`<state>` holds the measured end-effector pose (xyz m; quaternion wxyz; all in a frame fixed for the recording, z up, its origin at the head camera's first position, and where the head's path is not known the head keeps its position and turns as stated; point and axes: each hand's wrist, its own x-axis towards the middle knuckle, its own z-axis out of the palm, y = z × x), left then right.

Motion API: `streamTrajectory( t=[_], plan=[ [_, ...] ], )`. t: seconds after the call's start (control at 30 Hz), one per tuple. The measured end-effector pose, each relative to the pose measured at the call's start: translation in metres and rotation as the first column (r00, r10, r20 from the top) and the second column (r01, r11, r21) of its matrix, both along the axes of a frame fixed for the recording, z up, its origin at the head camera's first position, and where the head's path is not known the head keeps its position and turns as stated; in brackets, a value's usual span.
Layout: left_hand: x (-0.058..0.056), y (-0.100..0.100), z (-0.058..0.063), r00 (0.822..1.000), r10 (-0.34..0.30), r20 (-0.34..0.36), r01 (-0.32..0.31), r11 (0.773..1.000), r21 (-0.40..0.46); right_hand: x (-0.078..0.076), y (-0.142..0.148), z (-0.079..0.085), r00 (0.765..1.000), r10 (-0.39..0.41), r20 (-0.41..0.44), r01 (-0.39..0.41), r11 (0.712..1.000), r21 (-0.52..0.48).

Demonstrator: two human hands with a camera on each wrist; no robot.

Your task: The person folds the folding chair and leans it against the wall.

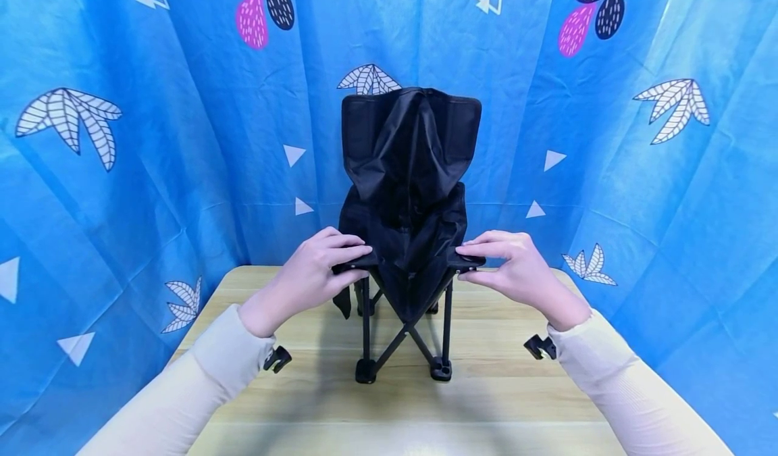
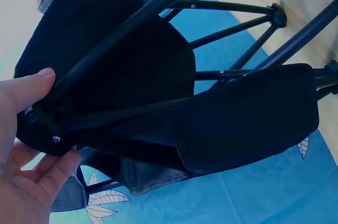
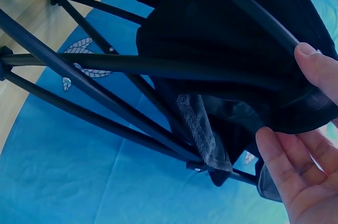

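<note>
A small black folding camping chair (image 1: 410,226) stands unfolded on the table, its fabric back upright and creased down the middle. My left hand (image 1: 328,267) pinches the front left corner of the chair, fingers on top and thumb underneath. On the opposite front corner, my right hand (image 1: 513,267) pinches in the same way. The left wrist view shows the left thumb (image 2: 39,84) against a leg tube just under the seat fabric (image 2: 127,60). In the right wrist view, the right thumb (image 3: 317,71) lies by the end of a dark tube (image 3: 253,10).
The chair's crossed front legs end in black plastic feet (image 1: 365,371) on the light wooden table (image 1: 292,402). A dark fabric flap (image 1: 343,302) hangs at the chair's left side. A blue patterned curtain (image 1: 200,138) surrounds the table behind and on both sides.
</note>
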<state>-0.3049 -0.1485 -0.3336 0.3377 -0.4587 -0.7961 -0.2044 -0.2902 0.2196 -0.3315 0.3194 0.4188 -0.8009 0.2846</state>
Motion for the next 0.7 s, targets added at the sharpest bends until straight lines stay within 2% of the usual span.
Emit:
streamTrajectory(
  t=[0.7],
  plan=[
    [0.005, 0.011, 0.009, 1.000, -0.009, -0.007, 0.009, 1.000, -0.009, 0.002, -0.004, 0.007, 1.000, 0.024, -0.001, -0.024, 1.000, -0.001]
  ],
)
